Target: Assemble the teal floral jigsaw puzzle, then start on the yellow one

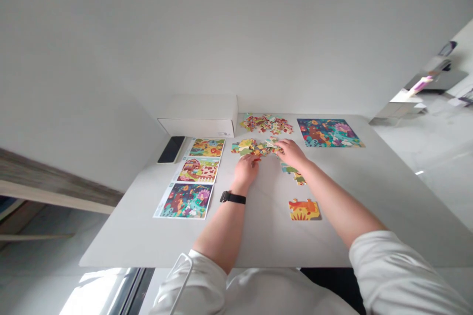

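My left hand (247, 168), with a black watch band on its wrist, is closed at the near edge of a loose pile of jigsaw pieces (263, 148). A small red-orange puzzle piece (257, 159) shows at its fingertips. On the pile's right side, my right hand (291, 153) pinches a pale-backed puzzle piece (271, 142). Joined green and yellow pieces (300, 178) lie under and below the right wrist. Closer to me is a joined yellow-orange section (304, 210). The fingers hide part of the pile.
A second, reddish heap of pieces (266, 123) lies farther back beside a white box (199, 125). An assembled dark blue puzzle (328, 133) lies at the right. Left are three picture sheets (198, 170) and a phone (172, 149). The table (148, 241) meets a wall behind.
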The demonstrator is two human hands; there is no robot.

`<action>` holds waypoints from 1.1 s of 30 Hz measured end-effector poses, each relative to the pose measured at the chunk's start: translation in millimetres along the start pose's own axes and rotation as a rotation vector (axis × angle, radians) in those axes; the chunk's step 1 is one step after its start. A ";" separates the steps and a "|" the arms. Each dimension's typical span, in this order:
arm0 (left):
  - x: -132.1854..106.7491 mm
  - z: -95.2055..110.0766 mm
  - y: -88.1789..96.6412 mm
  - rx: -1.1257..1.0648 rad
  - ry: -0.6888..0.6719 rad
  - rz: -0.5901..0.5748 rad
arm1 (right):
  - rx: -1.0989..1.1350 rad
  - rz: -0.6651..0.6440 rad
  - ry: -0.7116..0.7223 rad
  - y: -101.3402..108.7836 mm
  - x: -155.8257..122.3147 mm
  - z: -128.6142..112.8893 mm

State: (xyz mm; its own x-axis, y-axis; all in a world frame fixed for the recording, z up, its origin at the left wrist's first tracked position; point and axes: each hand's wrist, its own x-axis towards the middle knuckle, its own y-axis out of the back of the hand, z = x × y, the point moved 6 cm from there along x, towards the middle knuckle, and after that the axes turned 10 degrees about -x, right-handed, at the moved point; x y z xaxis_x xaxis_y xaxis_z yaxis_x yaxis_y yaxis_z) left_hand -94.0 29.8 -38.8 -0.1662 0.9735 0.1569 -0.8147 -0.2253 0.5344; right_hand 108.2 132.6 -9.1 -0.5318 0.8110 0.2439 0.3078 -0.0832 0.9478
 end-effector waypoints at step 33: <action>-1.0 -2.8 2.2 -0.038 0.109 0.044 | -0.104 -0.137 -0.092 -29.1 42.7 -4.2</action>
State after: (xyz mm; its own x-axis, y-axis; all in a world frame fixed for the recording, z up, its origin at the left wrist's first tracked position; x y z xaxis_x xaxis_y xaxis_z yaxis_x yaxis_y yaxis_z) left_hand -97.2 28.4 -40.1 -0.2604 0.9615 0.0873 -0.8255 -0.2686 0.4963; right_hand 73.3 167.2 -25.4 -0.4876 0.8678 0.0955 0.1516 -0.0236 0.9882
